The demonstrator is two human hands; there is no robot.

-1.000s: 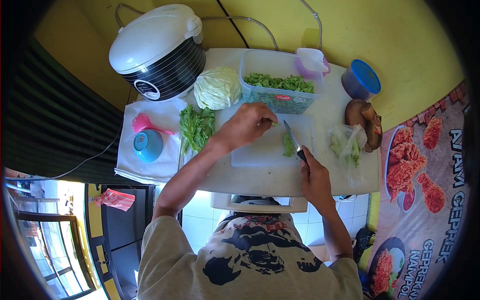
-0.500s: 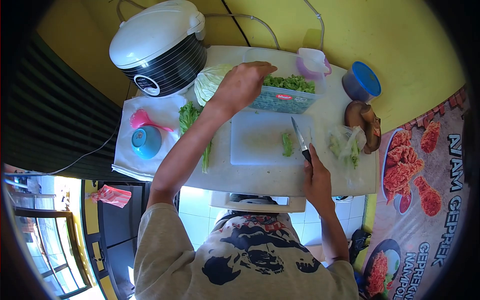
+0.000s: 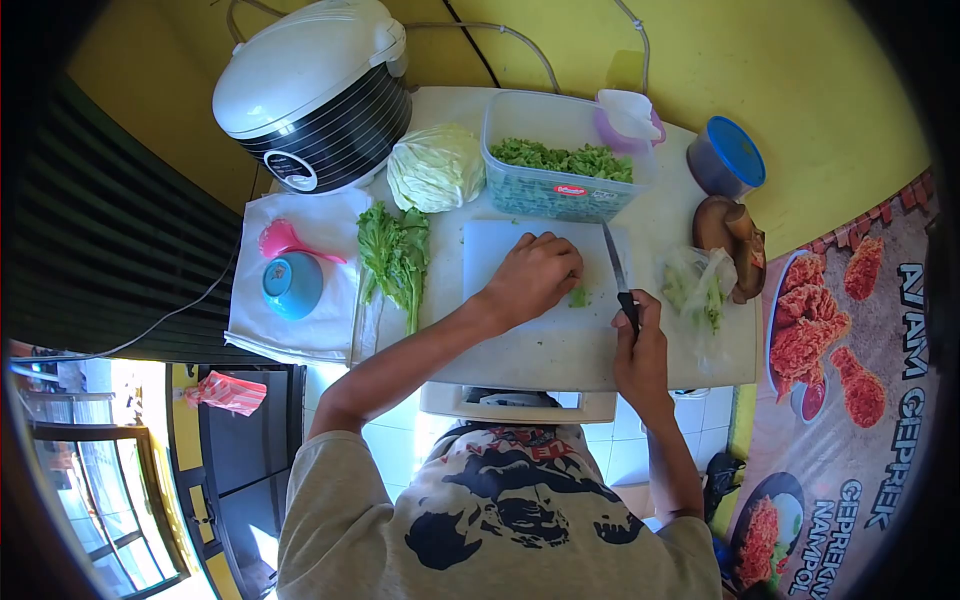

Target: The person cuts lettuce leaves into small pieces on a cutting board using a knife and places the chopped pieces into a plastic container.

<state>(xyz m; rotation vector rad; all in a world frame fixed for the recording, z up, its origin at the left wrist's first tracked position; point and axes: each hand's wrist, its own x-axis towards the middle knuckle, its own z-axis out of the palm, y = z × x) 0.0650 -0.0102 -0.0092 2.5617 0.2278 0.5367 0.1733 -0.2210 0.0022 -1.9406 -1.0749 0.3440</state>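
My left hand point(image 3: 540, 275) is on the white cutting board point(image 3: 486, 245), its fingers curled down over a small piece of green lettuce point(image 3: 579, 297) that mostly hides beneath them. To the right, my right hand point(image 3: 641, 350) grips a kitchen knife point(image 3: 615, 262) by its black handle, the blade pointing away from me over the board's right side. Just behind the board stands a clear plastic container point(image 3: 530, 202) with chopped green leaves point(image 3: 570, 160) inside. More leafy lettuce point(image 3: 395, 255) lies left of the board.
A cabbage point(image 3: 435, 168) sits beside the container, near a rice cooker point(image 3: 320, 100). On a white cloth at left are a blue bowl point(image 3: 292, 285) and a pink ladle point(image 3: 285, 240). At right are a plastic bag of greens point(image 3: 700, 290) and a blue-lidded tub point(image 3: 728, 158).
My left hand has come down from the container to the lettuce piece on the board. The knife has stayed in my right hand, its blade turned slightly more upright.
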